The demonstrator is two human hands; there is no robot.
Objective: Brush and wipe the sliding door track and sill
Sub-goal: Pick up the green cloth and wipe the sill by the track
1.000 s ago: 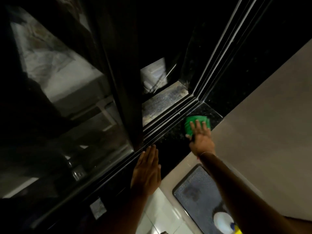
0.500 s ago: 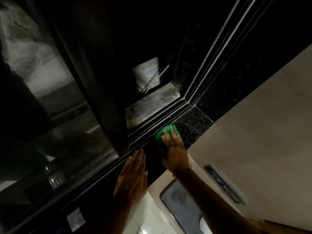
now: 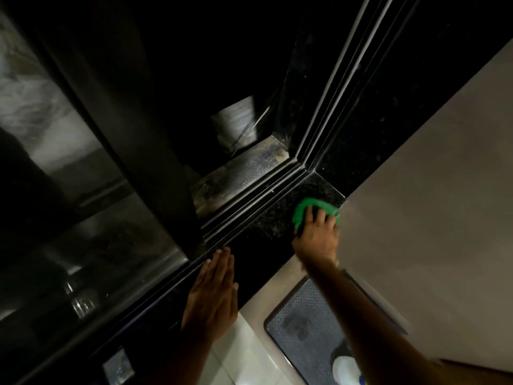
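Note:
A green cloth (image 3: 305, 208) lies on the black speckled stone sill (image 3: 266, 226), close to the corner by the beige wall. My right hand (image 3: 316, 237) presses flat on the cloth, fingers spread over it. My left hand (image 3: 212, 295) rests flat and open on the sill further left, fingertips touching the metal sliding door track (image 3: 249, 201). The track's grooves run diagonally along the sill and turn up the frame at the corner. The dark glass sliding door (image 3: 97, 218) stands over the track on the left.
A beige wall (image 3: 430, 204) fills the right side. A dark textured mat (image 3: 305, 329) lies on the pale tiled floor (image 3: 238, 359) below the sill, with a white round object (image 3: 344, 369) on it. Beyond the track is a dusty outer ledge (image 3: 238, 173).
My right hand slid the green cloth left along the sill, then back right into the corner by the wall. My left hand stayed flat on the sill.

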